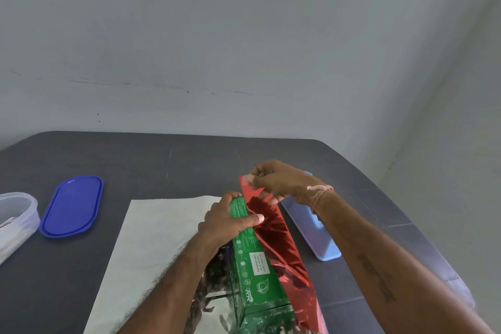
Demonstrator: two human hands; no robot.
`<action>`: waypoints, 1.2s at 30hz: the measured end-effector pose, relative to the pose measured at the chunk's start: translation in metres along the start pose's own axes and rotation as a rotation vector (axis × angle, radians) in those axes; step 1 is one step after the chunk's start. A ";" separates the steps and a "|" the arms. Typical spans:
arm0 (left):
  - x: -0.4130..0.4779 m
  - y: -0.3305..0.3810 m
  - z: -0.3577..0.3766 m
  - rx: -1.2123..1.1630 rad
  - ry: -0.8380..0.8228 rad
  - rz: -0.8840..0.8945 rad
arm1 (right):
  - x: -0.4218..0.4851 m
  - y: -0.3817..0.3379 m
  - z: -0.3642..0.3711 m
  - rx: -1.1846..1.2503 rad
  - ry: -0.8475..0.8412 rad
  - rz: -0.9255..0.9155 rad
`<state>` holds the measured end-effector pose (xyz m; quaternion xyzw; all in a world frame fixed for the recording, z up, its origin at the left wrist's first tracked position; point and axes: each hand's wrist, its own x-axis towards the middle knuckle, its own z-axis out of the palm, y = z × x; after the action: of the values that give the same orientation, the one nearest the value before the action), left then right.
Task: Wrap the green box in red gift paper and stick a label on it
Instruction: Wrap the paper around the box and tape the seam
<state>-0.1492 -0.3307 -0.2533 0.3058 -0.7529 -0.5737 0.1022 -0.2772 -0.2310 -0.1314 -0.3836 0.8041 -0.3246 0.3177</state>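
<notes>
A long green box (253,263) lies on a sheet of gift paper (151,238) whose silvery white underside faces up. The paper's shiny red side (273,228) is folded up over the box's right edge. My left hand (230,218) grips the far end of the box, thumb pressing the red flap against the top. My right hand (279,180) pinches the far corner of the red flap, just above the box's far end. No label is visible.
A blue oval lid (71,205) and a clear plastic container (15,214) sit on the dark table (135,160) at the left. A light blue flat object (315,233) lies right of the box, partly under my right arm.
</notes>
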 end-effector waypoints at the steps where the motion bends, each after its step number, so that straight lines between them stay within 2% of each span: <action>1: 0.001 -0.002 0.000 -0.005 0.002 0.003 | -0.001 0.006 0.001 -0.006 0.009 0.007; 10: -0.015 0.011 -0.004 0.108 -0.007 0.102 | -0.001 0.025 0.015 0.039 0.007 0.009; 13: 0.006 -0.008 -0.004 0.047 -0.021 0.086 | -0.001 0.027 0.014 0.068 0.011 0.009; 16: -0.003 0.004 -0.008 -0.036 -0.058 0.067 | 0.000 0.029 0.013 0.057 0.004 0.014; 27: 0.000 0.013 -0.016 -0.080 -0.167 0.044 | 0.006 0.020 0.018 -0.112 -0.007 0.038; 36: -0.002 0.013 -0.016 -0.072 -0.160 0.068 | 0.012 0.019 0.027 -0.297 0.063 0.026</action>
<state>-0.1439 -0.3409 -0.2360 0.2292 -0.7475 -0.6192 0.0722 -0.2708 -0.2391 -0.1652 -0.4056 0.8578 -0.2097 0.2360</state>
